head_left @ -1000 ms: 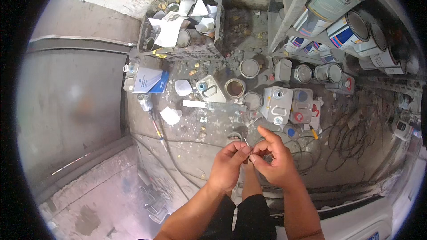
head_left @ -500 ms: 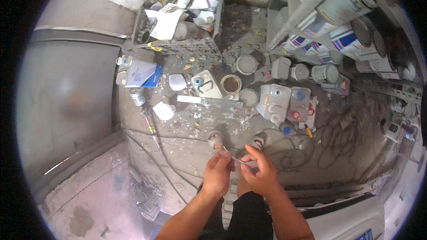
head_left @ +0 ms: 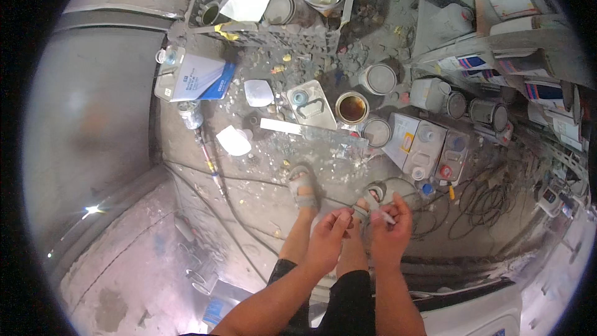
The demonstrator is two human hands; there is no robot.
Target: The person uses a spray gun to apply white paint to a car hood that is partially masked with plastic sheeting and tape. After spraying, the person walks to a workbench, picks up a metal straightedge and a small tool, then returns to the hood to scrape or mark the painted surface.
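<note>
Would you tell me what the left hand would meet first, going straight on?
In the picture's line, the left hand would probably meet the right sandal first, though that looks lower down, so the hand might pass above.

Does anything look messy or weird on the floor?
Yes! On the right, a dark cable sprawls in tangled loops instead of a neat coil. White scraps litter the dirty floor like dropped rubbish. And one can stands without a lid, its brown contents showing.
</note>
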